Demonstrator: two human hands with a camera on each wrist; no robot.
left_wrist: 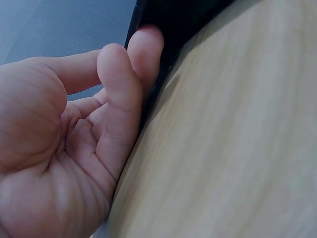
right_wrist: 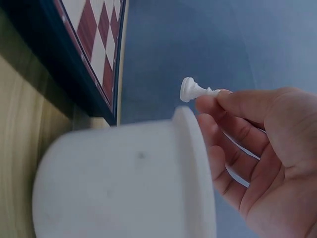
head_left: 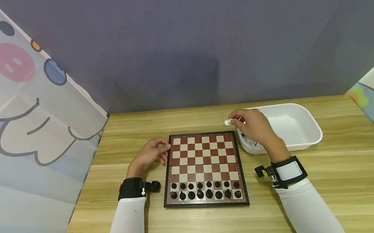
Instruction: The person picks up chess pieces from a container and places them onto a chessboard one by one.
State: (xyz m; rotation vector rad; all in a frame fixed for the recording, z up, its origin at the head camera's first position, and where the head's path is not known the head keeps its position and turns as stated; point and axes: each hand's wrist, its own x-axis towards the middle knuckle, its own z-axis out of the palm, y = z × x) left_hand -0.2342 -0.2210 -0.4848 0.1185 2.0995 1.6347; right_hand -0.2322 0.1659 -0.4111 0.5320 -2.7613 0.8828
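The chessboard [head_left: 201, 166] lies on the table, with black chess pieces [head_left: 200, 193] standing in two rows along its near side. At the board's left edge is my left hand [head_left: 150, 153]; its loosely bent fingers [left_wrist: 119, 84] touch the board's dark rim. My right hand [head_left: 253, 124] pinches a white chess piece [right_wrist: 193, 90] between thumb and forefinger, base pointing left. It holds the piece in the air beside the board's far right corner, at the left rim of the white plastic tub [head_left: 314, 129]. The pinched end of the piece is hidden by the fingertips.
White pieces [head_left: 251, 140] lie inside the tub's left end, partly covered by my right hand. The wooden table [head_left: 362, 171] meets a grey upright panel [head_left: 170, 54] at the back. Printed cartoon curtains [head_left: 29, 128] hang on both sides.
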